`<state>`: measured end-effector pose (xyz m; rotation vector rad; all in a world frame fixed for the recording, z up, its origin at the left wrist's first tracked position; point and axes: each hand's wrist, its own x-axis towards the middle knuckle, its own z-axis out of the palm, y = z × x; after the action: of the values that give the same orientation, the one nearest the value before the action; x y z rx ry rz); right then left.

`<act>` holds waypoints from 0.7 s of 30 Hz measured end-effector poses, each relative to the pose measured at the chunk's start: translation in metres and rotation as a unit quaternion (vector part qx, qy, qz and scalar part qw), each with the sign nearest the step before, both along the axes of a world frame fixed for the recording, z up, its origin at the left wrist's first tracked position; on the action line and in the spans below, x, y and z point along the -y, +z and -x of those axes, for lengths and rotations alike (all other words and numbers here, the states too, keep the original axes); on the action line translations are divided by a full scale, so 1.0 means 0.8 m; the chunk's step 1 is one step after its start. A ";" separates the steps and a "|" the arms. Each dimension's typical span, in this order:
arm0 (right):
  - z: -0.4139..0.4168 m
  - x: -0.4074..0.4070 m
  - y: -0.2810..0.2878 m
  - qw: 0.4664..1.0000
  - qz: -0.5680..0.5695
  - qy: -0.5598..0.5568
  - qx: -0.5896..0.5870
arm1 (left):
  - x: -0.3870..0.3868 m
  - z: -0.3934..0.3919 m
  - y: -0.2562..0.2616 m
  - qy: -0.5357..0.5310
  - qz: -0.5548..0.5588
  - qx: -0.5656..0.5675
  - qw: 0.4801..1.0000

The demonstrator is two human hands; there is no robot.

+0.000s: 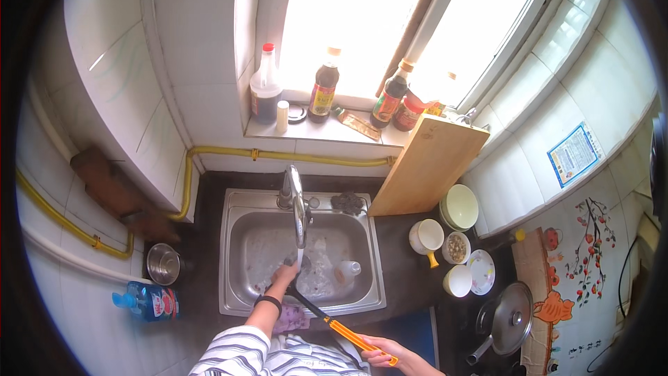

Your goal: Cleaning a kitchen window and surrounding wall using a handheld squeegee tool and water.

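Observation:
Water runs from the chrome faucet into the stainless steel sink. Under the stream, at the sink's front left, is my left hand, beside the dark head of a long-handled utensil; its fingers are partly hidden. My right hand is closed around the orange handle of that utensil, at the lower right in front of the sink. A translucent bottle lies in the basin's right part. A purple cloth hangs at the sink's front edge.
A wooden cutting board leans right of the sink, near bowls and a lidded pan. Sauce bottles line the windowsill. At left stand a metal pot and a blue pump bottle.

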<state>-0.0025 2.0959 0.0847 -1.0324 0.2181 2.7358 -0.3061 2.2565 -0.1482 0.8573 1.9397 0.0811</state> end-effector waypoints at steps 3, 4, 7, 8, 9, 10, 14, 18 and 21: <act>-0.006 -0.002 0.004 0.999 -0.035 0.014 0.011 | -0.010 -0.009 -0.026 0.039 -0.017 0.017 0.999; -0.009 -0.002 0.005 0.999 -0.029 0.003 0.014 | -0.016 -0.019 -0.027 0.070 -0.028 0.035 0.997; 0.005 -0.011 0.014 0.999 -0.030 0.041 0.004 | -0.011 0.036 -0.147 0.222 -0.072 0.122 0.965; 0.009 -0.016 0.018 0.997 -0.035 0.066 -0.002 | -0.004 0.068 -0.189 0.279 -0.092 0.150 0.944; 0.002 -0.014 0.016 0.998 -0.035 0.053 0.004 | -0.012 0.051 -0.189 0.267 -0.089 0.157 0.947; -0.005 -0.010 0.016 0.999 -0.025 0.029 0.016 | -0.019 0.025 -0.176 0.303 -0.093 0.226 0.921; -0.012 0.001 0.012 0.999 -0.041 0.007 -0.014 | -0.017 0.002 -0.098 0.271 -0.094 0.080 0.955; -0.007 0.001 0.009 0.999 -0.043 -0.003 0.004 | -0.012 -0.023 -0.001 0.067 -0.053 -0.008 0.996; -0.017 0.000 0.001 0.998 -0.026 -0.037 -0.033 | -0.008 -0.014 -0.004 0.022 -0.135 0.024 0.990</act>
<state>0.0108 2.0956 0.0852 -0.9033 0.1907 2.6962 -0.2947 2.2632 -0.1518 0.9803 1.9297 0.3945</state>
